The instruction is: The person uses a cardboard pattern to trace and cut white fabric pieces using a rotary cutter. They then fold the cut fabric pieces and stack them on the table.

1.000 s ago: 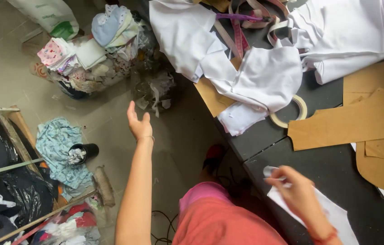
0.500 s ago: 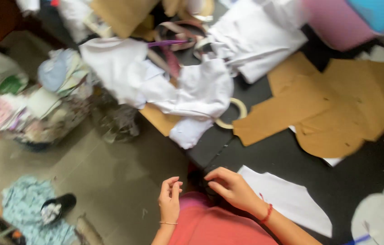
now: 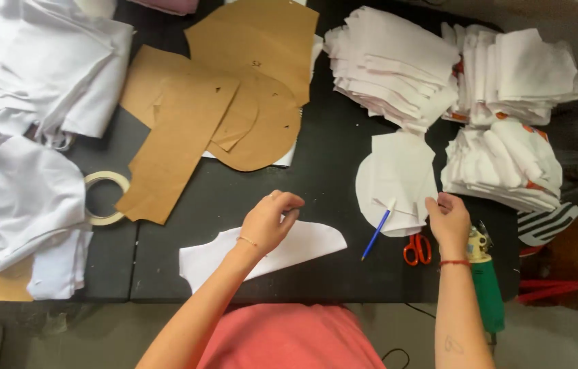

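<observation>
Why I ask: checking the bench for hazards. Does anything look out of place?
Mostly orderly. The green tool hangs past the table edge beside the right hand. Red-handled scissors lie near that hand.

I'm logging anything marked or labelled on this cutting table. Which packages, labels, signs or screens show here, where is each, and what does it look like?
No packages, signs or screens show.
Brown card pattern pieces: upper middle of the black table, overlapping, curved and angular; the top one carries a small handwritten mark.
Orange-red tags: tucked in the white fabric stacks at the right, only slivers showing.
</observation>
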